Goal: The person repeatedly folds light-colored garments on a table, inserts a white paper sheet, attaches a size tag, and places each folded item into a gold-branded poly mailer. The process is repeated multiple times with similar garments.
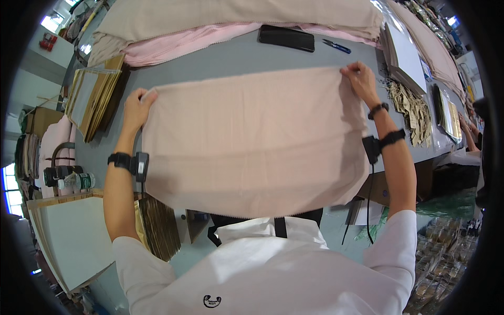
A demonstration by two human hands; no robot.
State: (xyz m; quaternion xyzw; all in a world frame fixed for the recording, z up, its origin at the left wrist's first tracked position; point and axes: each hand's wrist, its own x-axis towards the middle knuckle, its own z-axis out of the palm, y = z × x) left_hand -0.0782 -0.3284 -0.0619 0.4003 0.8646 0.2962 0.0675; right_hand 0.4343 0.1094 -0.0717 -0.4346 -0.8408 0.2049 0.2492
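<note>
A pale pink cloth [252,136] is stretched wide between my two hands, its near edge hanging over the table's front edge toward my body. My left hand [138,108] pinches the far left corner between thumb and fingers. At the far right corner, my right hand [361,81] grips the cloth the same way. Faint fold lines run across the fabric. Both wrists carry black straps with small devices, and a cable hangs from the right one.
Beige and pink cloths [236,18] lie stacked at the back of the grey table. Near them rest a black phone [286,39] and thread snips [336,46]. Gold-edged packets [94,97] stand left; white boards [404,58] and bunched tan tags [412,113] lie right. Another person's hand [469,128] shows far right.
</note>
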